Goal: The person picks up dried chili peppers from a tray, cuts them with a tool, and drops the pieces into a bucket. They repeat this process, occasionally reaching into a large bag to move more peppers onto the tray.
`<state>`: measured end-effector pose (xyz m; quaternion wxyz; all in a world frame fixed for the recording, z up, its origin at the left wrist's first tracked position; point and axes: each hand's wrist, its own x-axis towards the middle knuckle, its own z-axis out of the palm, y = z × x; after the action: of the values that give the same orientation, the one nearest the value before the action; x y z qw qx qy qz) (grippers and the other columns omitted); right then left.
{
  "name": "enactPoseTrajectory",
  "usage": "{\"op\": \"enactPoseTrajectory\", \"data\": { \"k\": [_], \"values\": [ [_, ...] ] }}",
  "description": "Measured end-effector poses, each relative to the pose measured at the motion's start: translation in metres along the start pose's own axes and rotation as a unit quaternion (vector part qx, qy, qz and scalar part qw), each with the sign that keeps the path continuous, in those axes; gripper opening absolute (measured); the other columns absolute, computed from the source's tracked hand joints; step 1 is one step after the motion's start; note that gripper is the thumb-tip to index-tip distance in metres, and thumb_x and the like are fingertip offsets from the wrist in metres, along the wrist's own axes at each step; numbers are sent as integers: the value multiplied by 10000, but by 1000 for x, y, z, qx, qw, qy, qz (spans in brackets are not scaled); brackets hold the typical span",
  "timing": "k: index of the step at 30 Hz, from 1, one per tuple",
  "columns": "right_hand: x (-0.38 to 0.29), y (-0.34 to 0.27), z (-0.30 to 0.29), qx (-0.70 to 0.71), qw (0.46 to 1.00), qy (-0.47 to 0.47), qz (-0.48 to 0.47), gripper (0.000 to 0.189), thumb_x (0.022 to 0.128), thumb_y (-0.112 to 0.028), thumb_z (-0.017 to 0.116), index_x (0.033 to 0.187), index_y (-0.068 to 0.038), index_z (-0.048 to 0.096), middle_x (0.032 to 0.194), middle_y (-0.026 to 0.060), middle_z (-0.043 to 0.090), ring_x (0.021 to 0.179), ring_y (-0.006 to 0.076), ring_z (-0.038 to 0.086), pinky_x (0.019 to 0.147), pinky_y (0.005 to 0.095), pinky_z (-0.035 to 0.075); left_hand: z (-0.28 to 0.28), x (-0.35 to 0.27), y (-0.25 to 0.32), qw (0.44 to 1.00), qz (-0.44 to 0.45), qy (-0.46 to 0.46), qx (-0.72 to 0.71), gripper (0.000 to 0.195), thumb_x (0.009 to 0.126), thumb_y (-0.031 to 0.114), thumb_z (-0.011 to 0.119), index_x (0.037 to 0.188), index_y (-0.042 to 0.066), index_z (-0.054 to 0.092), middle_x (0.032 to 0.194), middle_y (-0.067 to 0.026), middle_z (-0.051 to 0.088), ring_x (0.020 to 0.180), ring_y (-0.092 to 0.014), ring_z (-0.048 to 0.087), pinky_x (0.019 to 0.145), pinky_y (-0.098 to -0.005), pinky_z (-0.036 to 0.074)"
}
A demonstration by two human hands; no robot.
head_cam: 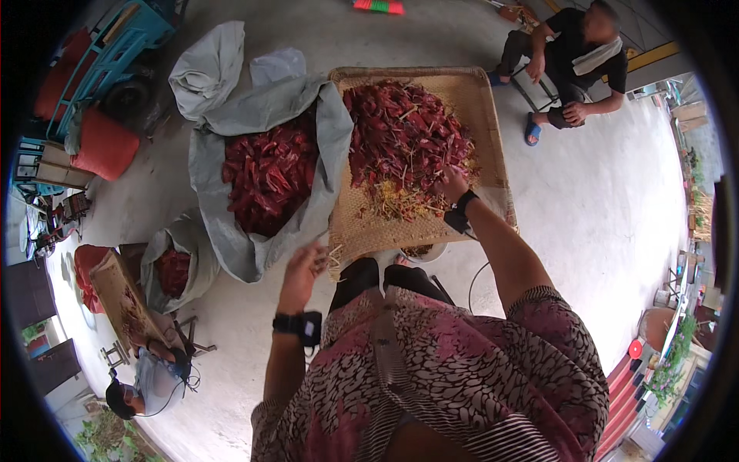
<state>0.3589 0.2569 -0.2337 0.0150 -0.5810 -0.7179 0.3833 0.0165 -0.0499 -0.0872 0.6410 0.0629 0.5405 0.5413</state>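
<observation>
A heap of dried red chilies [404,130] covers much of a woven tray [485,133] in front of me. Pale stems, seeds and broken bits [398,201] lie along the heap's near side. My right hand [453,183] reaches down to the near right edge of the heap, fingers among the chilies; its grip is hidden. To the left, an open woven sack [205,173] with a rolled-down rim holds more dried red chilies [271,173]. My left hand [303,268] is bent beside the tray's near left corner, below the sack. Pale strands show by its fingertips; whether it holds them is unclear.
A bowl [427,253] with dark bits is partly under the tray's near edge. A smaller chili sack [179,265] stands left. One person [161,364] works at another tray [109,277]; another [568,63] sits at far right. A blue cart [115,52] stands far left.
</observation>
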Motion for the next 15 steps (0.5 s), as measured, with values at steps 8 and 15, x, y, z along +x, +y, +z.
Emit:
{"op": "enactPoseTrajectory", "data": {
  "k": [8, 15],
  "values": [
    [81, -59, -22, -102, 991, -36, 83, 707, 844, -152, 568, 1434, -246, 190, 1487, 123, 116, 1227, 333, 411, 901, 410, 474, -20, -64, -57, 991, -86, 86, 54, 367, 943, 276, 457, 1204, 19, 478, 1101, -99, 575, 959, -180, 574, 834, -306, 454],
    [76, -73, 39, -146, 979, -82, 118, 642, 862, -190, 553, 1420, -159, 237, 1445, 179, 195, 1156, 362, 455, 873, 445, 479, -16, -79, -72, 991, -77, 69, 85, 373, 955, 266, 437, 1213, -4, 459, 1097, -122, 569, 943, -173, 576, 820, -282, 465]
  ]
}}
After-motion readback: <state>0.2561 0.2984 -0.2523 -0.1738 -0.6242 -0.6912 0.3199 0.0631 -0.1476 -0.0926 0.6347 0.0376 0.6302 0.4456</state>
